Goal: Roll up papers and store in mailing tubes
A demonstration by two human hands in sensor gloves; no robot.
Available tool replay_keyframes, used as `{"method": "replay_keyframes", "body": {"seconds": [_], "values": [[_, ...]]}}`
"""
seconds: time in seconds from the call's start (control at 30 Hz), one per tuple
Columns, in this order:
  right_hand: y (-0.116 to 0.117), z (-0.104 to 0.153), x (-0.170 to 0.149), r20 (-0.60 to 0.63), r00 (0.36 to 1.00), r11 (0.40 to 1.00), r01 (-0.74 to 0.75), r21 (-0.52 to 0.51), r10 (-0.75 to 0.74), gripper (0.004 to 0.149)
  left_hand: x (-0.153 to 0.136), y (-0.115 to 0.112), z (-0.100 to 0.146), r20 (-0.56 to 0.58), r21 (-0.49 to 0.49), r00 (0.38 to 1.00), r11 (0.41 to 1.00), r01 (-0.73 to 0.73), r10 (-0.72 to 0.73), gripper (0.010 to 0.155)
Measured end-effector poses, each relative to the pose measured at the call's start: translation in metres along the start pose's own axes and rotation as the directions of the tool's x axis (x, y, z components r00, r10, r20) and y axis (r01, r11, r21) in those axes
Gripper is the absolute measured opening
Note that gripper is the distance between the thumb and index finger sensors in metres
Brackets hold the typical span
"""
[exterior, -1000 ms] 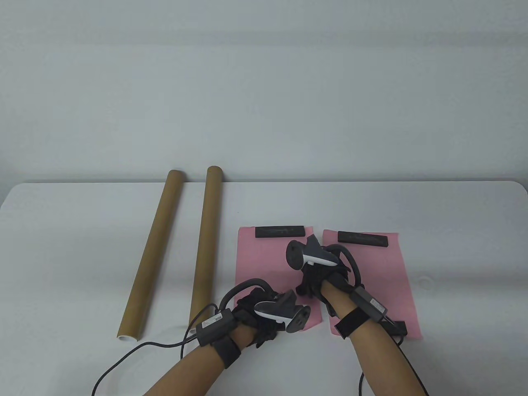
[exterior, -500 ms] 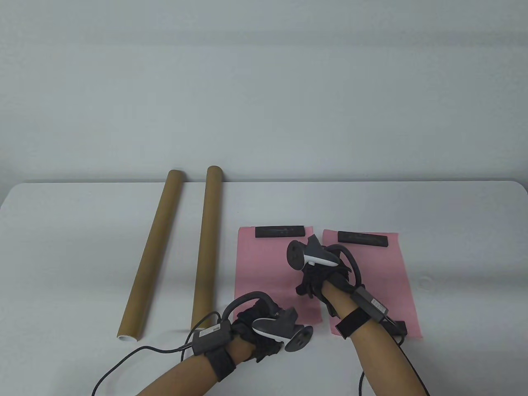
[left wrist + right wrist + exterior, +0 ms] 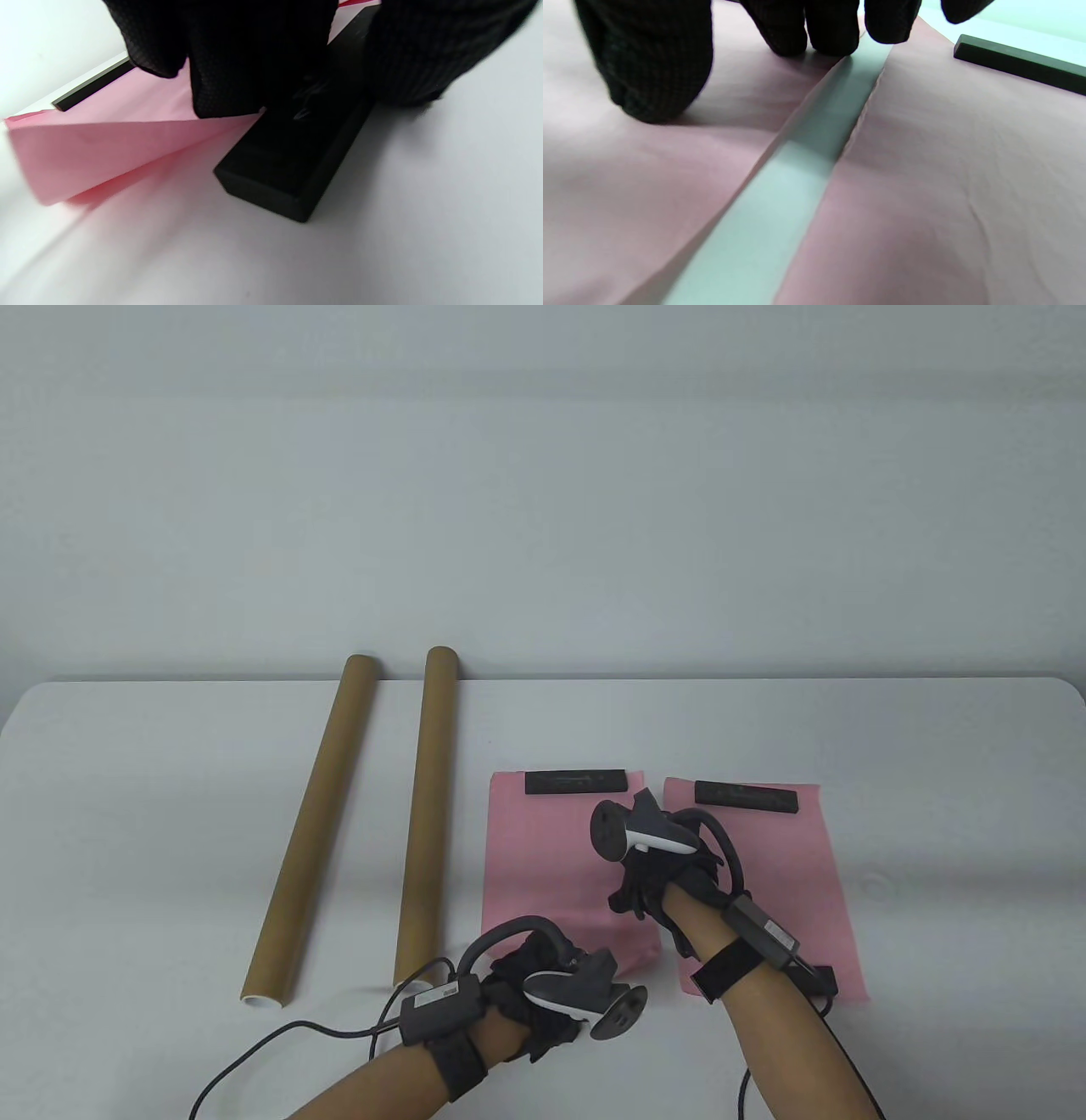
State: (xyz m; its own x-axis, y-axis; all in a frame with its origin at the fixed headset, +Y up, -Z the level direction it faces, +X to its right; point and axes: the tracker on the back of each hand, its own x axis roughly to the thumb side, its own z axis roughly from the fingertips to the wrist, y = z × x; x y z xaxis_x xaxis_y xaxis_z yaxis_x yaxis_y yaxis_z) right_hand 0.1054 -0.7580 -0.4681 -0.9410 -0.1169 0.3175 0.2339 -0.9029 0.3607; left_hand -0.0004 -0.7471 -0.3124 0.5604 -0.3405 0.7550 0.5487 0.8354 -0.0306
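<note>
Our left hand [image 3: 543, 984] grips the near weight [image 3: 292, 169]; freed, the left paper [image 3: 543, 848] may curl unless our right hand [image 3: 653, 882], fingers pressing it, holds.

Two plain pink paper sheets [image 3: 543, 857] [image 3: 789, 882] are seen on the white bench [image 3: 153, 780]. Flat black bar weights [image 3: 579, 781] [image 3: 747, 796] are matt and unpatterned. Two long cardboard mailing tubes [image 3: 316, 823] [image 3: 427, 806] are coloured tan-brown. Both hands [image 3: 543, 993] [image 3: 653, 882] are gloved in black textured fabric.

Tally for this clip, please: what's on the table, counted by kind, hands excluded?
Mailing tubes: 2
Pink papers: 2
Black bars: 3 (a dark shape at the right paper's near edge is unclear)
Total: 7
</note>
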Motion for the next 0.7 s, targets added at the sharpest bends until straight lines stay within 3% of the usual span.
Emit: {"method": "replay_keyframes", "body": {"seconds": [0.1, 0.27, 0.37, 0.57, 0.7], "values": [[0.000, 0.000, 0.000, 0.002, 1.000, 1.000, 0.003, -0.003, -0.003, 0.085, -0.013, 0.011, 0.006, -0.030, 0.023, 0.999, 0.999, -0.036, 0.036, 0.080], [0.001, 0.001, -0.001, 0.001, 1.000, 1.000, 0.007, -0.006, -0.007, 0.085, -0.060, 0.041, 0.011, -0.161, 0.111, 0.981, 0.990, -0.091, 0.108, 0.075], [0.002, 0.002, -0.002, 0.002, 1.000, 1.000, 0.013, -0.009, -0.013, 0.085, -0.095, 0.054, -0.003, -0.279, 0.094, 0.960, 0.995, 0.019, 0.008, 0.072], [0.002, 0.002, -0.002, 0.001, 1.000, 1.000, 0.011, -0.015, -0.011, 0.084, -0.155, 0.055, -0.061, -0.423, 0.022, 0.905, 0.999, -0.035, 0.041, 0.071], [0.003, 0.003, -0.003, 0.004, 1.000, 1.000, 0.014, -0.015, -0.013, 0.084, -0.178, 0.048, -0.108, -0.435, -0.012, 0.890, 0.988, -0.157, 0.136, 0.069]]}}
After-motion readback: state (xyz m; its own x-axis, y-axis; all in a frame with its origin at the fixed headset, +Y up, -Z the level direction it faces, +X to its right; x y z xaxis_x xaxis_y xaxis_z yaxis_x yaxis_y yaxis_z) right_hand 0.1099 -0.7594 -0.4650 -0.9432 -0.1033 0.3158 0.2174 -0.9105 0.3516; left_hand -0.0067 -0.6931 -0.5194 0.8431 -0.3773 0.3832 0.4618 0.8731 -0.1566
